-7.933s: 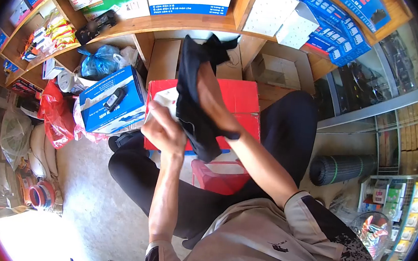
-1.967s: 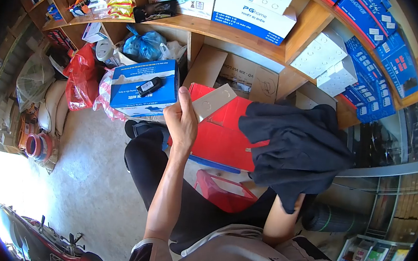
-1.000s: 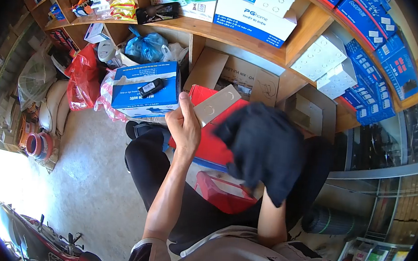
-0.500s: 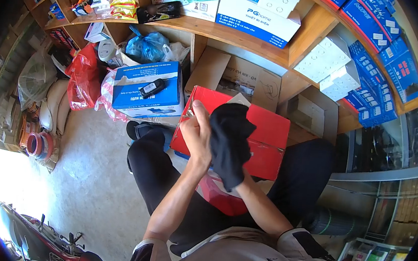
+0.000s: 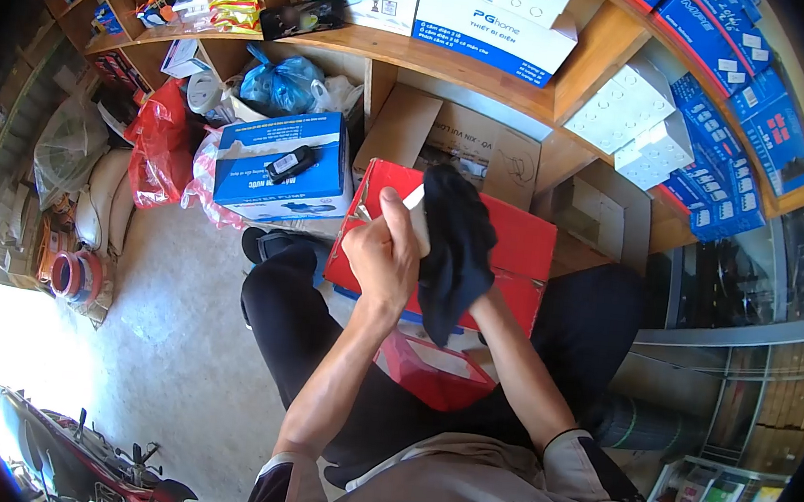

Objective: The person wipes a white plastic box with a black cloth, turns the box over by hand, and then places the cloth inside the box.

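Note:
My left hand [image 5: 381, 254] is closed, thumb raised, around a pale, flat-sided object [image 5: 417, 219]. Only an edge of that object shows between my hand and the cloth, so its kind is unclear. A black cloth [image 5: 455, 246] covers my right hand, hiding its fingers, and is pressed against the pale object's right side. Under both hands a red cardboard box [image 5: 520, 247] with worn edges stands between my knees. Closer to my body, a red open-topped container [image 5: 434, 373] with a pale inside lies between my thighs.
A blue box [image 5: 279, 178] with a black key fob [image 5: 292, 163] on top stands to the left. Red plastic bags [image 5: 159, 149] are beside it. Wooden shelves [image 5: 362, 49] with boxed goods run across the back. A glass case [image 5: 733, 290] is on the right, a motorbike [image 5: 83, 457] lower left.
The black cloth has shifted slightly up and now hangs differently over my right hand. More of the pale object shows beside my left hand, which has turned a little.

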Motion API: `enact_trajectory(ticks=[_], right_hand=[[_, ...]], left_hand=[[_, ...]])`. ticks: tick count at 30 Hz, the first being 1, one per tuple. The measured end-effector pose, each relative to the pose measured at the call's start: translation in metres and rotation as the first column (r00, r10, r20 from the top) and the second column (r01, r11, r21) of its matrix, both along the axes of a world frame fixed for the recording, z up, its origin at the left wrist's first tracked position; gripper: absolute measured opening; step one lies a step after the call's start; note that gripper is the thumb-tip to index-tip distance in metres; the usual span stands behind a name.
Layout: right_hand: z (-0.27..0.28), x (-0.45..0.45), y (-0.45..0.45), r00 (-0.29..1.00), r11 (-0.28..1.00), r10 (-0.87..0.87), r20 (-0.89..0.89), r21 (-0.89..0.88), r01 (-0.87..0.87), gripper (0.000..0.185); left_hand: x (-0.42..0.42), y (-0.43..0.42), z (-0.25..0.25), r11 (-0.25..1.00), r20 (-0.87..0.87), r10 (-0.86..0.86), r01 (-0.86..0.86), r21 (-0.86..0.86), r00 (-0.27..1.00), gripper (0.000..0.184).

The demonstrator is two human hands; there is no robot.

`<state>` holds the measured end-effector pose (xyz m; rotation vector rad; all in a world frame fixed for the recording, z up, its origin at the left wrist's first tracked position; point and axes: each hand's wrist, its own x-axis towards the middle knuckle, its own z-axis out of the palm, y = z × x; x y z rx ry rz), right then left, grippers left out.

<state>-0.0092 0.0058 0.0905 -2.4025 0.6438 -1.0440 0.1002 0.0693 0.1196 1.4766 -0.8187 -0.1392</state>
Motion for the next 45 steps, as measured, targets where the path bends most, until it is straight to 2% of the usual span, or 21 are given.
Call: enact_trajectory(ticks=[1,2,4,5,6,8,11,14,16,18,22,24,26,28,31,32,34,35,39,41,45], right_hand=[[0.004,0.006,-0.003,0.993,0.975,-0.109,0.039,-0.193,0.114,0.032],[-0.004,0.01,-0.001,0.994,0.973,-0.103,0.042,-0.203,0.109,0.032],[-0.032,0.012,0.014,0.994,0.993,-0.101,-0.047,0.049,0.104,0.043],[0.022,0.012,0.015,0.93,0.995,-0.011,-0.369,-0.098,-0.028,0.05],[0.014,0.009,0.002,0.93,0.995,-0.012,-0.366,-0.094,-0.024,0.05],[0.006,0.006,-0.02,0.99,0.928,0.031,0.137,-0.371,0.022,0.039],[0.024,0.008,0.009,0.993,0.985,-0.102,-0.053,-0.146,0.093,0.035],[0.0,0.004,0.03,0.998,1.0,-0.018,0.052,0.016,0.018,0.03],[-0.001,-0.006,0.015,0.99,0.999,0.046,-0.13,0.026,-0.043,0.027],[-0.035,-0.01,0.002,0.991,0.995,-0.026,0.131,0.101,0.013,0.022],[0.013,-0.003,0.032,0.995,0.995,-0.084,-0.058,0.052,0.087,0.023],[0.025,-0.006,0.026,0.987,0.998,0.055,-0.15,0.004,-0.055,0.019],[0.014,-0.008,0.01,0.997,0.996,-0.032,-0.064,-0.083,0.027,0.019],[-0.004,-0.013,0.002,0.994,0.978,-0.108,0.03,-0.178,0.112,0.019],[-0.01,0.002,0.031,0.92,0.963,-0.269,-0.285,-0.11,0.247,0.02],[-0.009,0.0,0.032,0.921,0.964,-0.264,-0.287,-0.098,0.246,0.02],[-0.005,-0.01,0.017,0.983,0.998,0.046,-0.179,-0.038,-0.054,0.019],[-0.001,-0.014,0.008,0.997,0.993,0.06,-0.058,-0.094,-0.065,0.02],[0.013,-0.011,0.015,0.99,0.989,-0.094,-0.103,-0.121,0.082,0.024],[0.014,-0.003,0.032,0.995,0.982,-0.09,0.037,-0.165,0.095,0.034],[0.024,-0.003,0.02,0.997,0.994,-0.012,-0.074,-0.111,0.004,0.042]], left_hand=[[0.001,-0.003,-0.001,0.998,-0.058,-0.009,0.013,0.061,0.998,0.067],[0.004,-0.005,-0.003,0.992,-0.114,-0.009,0.023,0.123,0.993,0.067],[0.007,-0.004,-0.009,0.995,-0.096,0.016,-0.006,0.104,0.995,0.067],[0.004,-0.002,-0.009,0.997,-0.063,0.002,0.003,0.083,0.998,0.068],[0.002,0.001,-0.009,0.998,-0.031,-0.016,0.018,0.062,0.999,0.068],[-0.002,0.002,-0.006,0.997,-0.11,-0.025,0.033,0.069,0.994,0.069],[0.009,-0.005,-0.015,0.993,-0.068,-0.014,0.022,0.115,0.998,0.07],[0.009,0.001,-0.013,1.0,-0.059,-0.028,0.028,0.001,0.998,0.069],[-0.002,0.004,-0.004,0.999,-0.06,-0.05,0.049,-0.019,0.997,0.067],[-0.001,0.001,-0.015,0.994,0.085,-0.02,0.011,0.11,0.996,0.066],[0.003,0.002,-0.011,0.995,-0.113,-0.041,0.052,0.09,0.993,0.065],[-0.001,0.009,0.001,0.998,-0.091,-0.055,0.055,-0.005,0.994,0.065],[-0.005,0.012,0.003,0.996,-0.051,-0.08,0.078,-0.039,0.996,0.066],[-0.007,0.008,-0.004,0.99,0.054,-0.027,0.019,0.139,0.998,0.064],[-0.001,0.003,-0.011,0.997,-0.065,-0.029,0.034,0.076,0.997,0.068],[-0.002,0.005,-0.008,0.999,-0.098,-0.023,0.026,0.03,0.995,0.068],[-0.005,0.009,-0.002,0.999,-0.076,-0.04,0.042,0.025,0.996,0.069],[-0.007,0.008,0.0,0.998,-0.06,-0.056,0.056,0.004,0.997,0.069],[-0.001,0.002,-0.004,0.992,-0.142,-0.026,0.043,0.119,0.99,0.069],[0.006,0.001,-0.005,0.993,-0.145,-0.042,0.057,0.1,0.989,0.071],[0.007,0.004,0.001,0.996,-0.141,-0.046,0.056,0.063,0.989,0.07]])
